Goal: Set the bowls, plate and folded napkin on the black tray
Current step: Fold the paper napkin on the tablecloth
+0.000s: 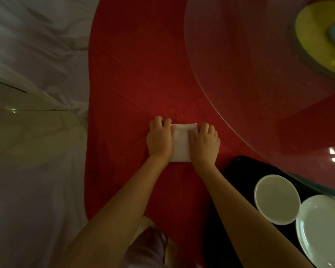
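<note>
We see the white folded napkin (pixel 181 143) lying flat on the red table (pixel 139 74), with the left hand (pixel 160 139) pressing palm-down on its left edge and the right hand (pixel 204 143) pressing palm-down on its right edge, fingers curled over the far corners rather than gripping. To the right of the napkin and nearer the person sits the black tray (pixel 238 171), apart from it. On that tray rest a white bowl (pixel 277 199) and, just beside the bowl, a white plate (pixel 321 231).
</note>
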`<state>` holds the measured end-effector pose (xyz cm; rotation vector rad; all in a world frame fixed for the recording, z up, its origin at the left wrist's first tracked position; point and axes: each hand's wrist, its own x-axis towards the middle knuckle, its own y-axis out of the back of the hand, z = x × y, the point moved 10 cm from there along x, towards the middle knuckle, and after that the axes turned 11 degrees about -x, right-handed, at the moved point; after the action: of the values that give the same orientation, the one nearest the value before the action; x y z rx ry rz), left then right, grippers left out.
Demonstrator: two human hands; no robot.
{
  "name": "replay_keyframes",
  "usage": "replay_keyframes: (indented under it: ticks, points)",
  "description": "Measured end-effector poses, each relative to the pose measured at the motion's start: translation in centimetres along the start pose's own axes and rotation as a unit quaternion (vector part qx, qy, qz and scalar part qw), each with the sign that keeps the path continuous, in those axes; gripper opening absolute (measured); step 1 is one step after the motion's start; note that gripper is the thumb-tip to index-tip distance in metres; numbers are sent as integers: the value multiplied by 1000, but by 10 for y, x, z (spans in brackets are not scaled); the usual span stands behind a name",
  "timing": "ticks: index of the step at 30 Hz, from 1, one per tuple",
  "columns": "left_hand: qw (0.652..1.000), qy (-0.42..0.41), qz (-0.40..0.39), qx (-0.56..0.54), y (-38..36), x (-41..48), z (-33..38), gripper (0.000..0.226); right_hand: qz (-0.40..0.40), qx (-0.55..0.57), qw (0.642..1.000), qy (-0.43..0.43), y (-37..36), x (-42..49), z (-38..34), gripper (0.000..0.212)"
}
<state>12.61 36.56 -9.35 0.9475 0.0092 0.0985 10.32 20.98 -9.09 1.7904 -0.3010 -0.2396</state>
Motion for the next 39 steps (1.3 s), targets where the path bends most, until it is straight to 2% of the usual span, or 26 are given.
replay_keyframes:
  ticks: [4, 7, 11, 14, 18, 22, 26, 28, 30, 33, 35, 36, 37, 39]
  points:
    - [991, -119, -60, 12, 3, 17, 11, 23, -20, 12, 999, 30, -4, 6, -3, 29]
    - [969, -166, -182, 10, -13, 28, 19, 30, -53, 47, 997, 31, -4, 12, -1, 26]
    - [931, -150, -332, 15, -36, 35, 28, 41, -100, 79, 991, 28, -8, 21, 0, 23]
    - [915, -134, -378, 52, -44, 39, 32, 46, -133, 93, 986, 27, -12, 24, 2, 24]
    - [890, -102, -440, 61, -52, 29, 33, 38, -147, 130, 980, 29, -14, 21, 8, 25]
    - [912, -60, -399, -79, -23, 22, 45, 27, -130, 207, 969, -29, 1, 12, 24, 40]
    - [937, -55, -263, -223, 33, 21, 66, 25, -140, 328, 926, -125, 23, -1, 35, 49]
    - [927, -39, -227, -295, 49, 11, 76, 23, -163, 402, 889, -145, 32, -7, 28, 52]
    - [912, -17, -206, -356, 56, -4, 85, 27, -130, 451, 867, -167, 51, -10, 28, 53]
    - [874, 44, -176, -450, 54, -23, 92, 20, -19, 426, 891, -159, 92, -12, 47, 42]
    - [836, 115, -197, -498, 42, -35, 96, 22, 30, 394, 910, -124, 115, -18, 60, 37]
    - [830, 142, -215, -494, 36, -42, 100, 27, 38, 381, 917, -110, 124, -22, 65, 37]
    - [836, 158, -229, -473, 33, -49, 106, 33, 38, 371, 922, -101, 129, -27, 71, 35]
    - [879, 133, -213, -405, 34, -56, 122, 38, 46, 353, 930, -95, 142, -39, 85, 34]
